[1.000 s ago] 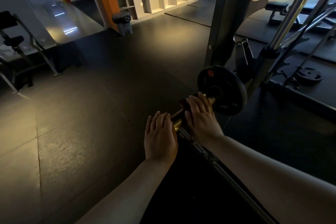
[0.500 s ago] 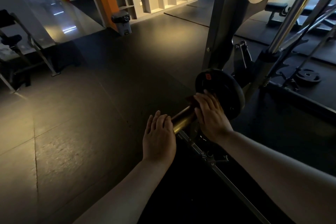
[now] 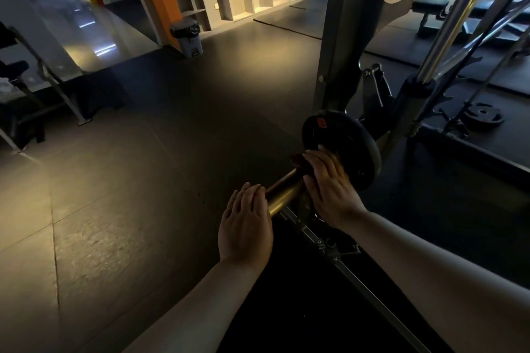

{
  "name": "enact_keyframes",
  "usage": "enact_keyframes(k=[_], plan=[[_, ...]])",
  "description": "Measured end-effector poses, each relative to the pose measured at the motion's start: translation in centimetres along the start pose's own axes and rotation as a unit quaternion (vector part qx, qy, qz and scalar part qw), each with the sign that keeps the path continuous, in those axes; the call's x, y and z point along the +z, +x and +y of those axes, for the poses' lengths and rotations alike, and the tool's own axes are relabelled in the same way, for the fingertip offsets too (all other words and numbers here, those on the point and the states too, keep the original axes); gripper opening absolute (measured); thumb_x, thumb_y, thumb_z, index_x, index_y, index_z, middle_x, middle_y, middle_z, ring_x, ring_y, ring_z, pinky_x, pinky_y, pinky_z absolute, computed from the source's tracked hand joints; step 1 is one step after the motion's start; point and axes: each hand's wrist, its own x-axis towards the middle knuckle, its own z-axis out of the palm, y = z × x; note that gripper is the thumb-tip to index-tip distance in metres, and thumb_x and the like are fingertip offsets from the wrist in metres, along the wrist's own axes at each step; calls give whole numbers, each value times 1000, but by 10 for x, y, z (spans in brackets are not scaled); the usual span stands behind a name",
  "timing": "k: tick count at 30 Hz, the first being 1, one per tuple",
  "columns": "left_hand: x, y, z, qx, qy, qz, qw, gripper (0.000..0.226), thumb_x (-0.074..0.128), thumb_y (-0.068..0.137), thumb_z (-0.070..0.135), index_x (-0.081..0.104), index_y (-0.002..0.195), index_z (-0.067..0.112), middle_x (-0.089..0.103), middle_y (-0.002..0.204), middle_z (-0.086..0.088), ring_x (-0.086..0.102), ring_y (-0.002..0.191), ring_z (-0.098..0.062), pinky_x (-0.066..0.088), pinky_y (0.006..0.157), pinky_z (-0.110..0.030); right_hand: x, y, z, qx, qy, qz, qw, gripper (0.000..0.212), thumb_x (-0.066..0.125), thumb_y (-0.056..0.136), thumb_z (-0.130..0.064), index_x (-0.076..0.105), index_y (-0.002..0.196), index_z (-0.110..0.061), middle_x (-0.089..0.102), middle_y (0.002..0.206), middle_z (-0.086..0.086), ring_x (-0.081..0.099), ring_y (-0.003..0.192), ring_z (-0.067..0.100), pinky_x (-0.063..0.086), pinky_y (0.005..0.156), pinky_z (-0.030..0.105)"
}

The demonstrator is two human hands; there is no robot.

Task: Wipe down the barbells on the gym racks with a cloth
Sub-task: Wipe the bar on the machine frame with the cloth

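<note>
A barbell sleeve [image 3: 282, 190], brass-coloured, sticks out from the rack toward me, with a black weight plate [image 3: 348, 143] on it. My right hand [image 3: 329, 186] lies over the sleeve right against the plate and holds a dark cloth [image 3: 298, 162] wrapped round the sleeve; only a corner of the cloth shows past my fingers. My left hand [image 3: 246, 226] covers the sleeve's near end with fingers straight and together. The sleeve's tip is hidden under that hand.
The rack's grey upright [image 3: 335, 46] and a chrome guide rod [image 3: 453, 26] rise behind the plate. A floor rail [image 3: 344, 266] runs below my arms. A loose plate [image 3: 483, 116] lies on the floor at right. A bin [image 3: 186, 36] and shelves stand at the back.
My right hand slid the cloth along the sleeve away from me, up to the plate, baring more of the sleeve. My left hand stayed on the sleeve's end.
</note>
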Motion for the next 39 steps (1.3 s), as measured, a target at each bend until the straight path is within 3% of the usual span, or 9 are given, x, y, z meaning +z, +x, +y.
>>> enact_keyframes(k=[3, 8, 13, 16, 22, 24, 29, 34, 39], plan=[[-1, 1, 0, 5, -5, -2, 1000, 56, 39, 93, 28, 47, 146, 11, 49, 152, -7, 37, 147, -22, 32, 121, -40, -11, 7, 9, -17, -44, -43, 998, 55, 31, 106, -48, 29, 157, -27, 24, 162, -7, 1, 155, 7, 1, 123, 30], [-1, 1, 0, -5, -2, 8, 1000, 55, 47, 91, 25, 51, 144, 9, 53, 148, -9, 42, 144, -23, 34, 121, -41, -32, 48, 8, -24, -60, -120, 991, 39, 32, 108, -42, 49, 140, -27, 46, 146, -5, 32, 145, 17, 25, 121, 38], [0, -1, -1, -2, 6, 10, 1000, 56, 44, 90, 26, 52, 143, 9, 54, 146, -10, 44, 143, -24, 34, 120, -41, -14, 32, 1, -42, -95, -45, 994, 47, 28, 110, -39, 40, 152, -22, 37, 159, -3, 14, 156, 14, -3, 128, 36], [0, -1, -2, 3, 8, 2, 1000, 58, 43, 91, 28, 49, 145, 11, 51, 150, -8, 40, 145, -22, 32, 122, -40, -21, 19, 5, -22, -16, -55, 998, 42, 34, 109, -38, 40, 150, -29, 37, 157, -6, 21, 152, 15, 9, 122, 31], [1, 0, -3, -11, 3, 8, 1000, 55, 46, 92, 28, 49, 145, 11, 52, 149, -8, 42, 144, -22, 30, 122, -39, -25, 51, -3, 15, -46, -78, 996, 32, 35, 108, -37, 56, 130, -27, 54, 136, -6, 42, 135, 15, 28, 115, 36], [1, -1, -3, -9, 4, -5, 1000, 56, 47, 94, 27, 45, 148, 12, 48, 152, -7, 37, 147, -21, 27, 124, -38, -19, 40, -1, 12, -14, -44, 999, 34, 34, 108, -39, 54, 133, -28, 51, 139, -6, 39, 139, 16, 26, 119, 36], [0, -2, 1, -11, 10, 6, 1000, 56, 39, 93, 29, 48, 146, 11, 51, 150, -7, 40, 145, -21, 32, 121, -39, -5, 2, 8, 13, 13, -12, 1000, 51, 32, 107, -43, 34, 155, -26, 29, 161, -5, 10, 156, 13, 10, 128, 40], [-2, 0, -1, -8, 8, -8, 1000, 56, 51, 97, 26, 41, 150, 13, 44, 156, -7, 32, 149, -20, 21, 125, -36, -17, 32, 4, 8, -12, -47, 999, 43, 32, 108, -42, 43, 148, -29, 40, 154, -5, 24, 151, 16, 18, 125, 38], [-4, -1, 2, -3, 17, -15, 1000, 60, 42, 95, 30, 36, 153, 13, 39, 159, -5, 28, 151, -19, 15, 126, -34, -1, 6, -23, 28, 28, -7, 999, 46, 36, 109, -36, 40, 154, -26, 35, 160, -4, 10, 156, 13, 0, 127, 36]])
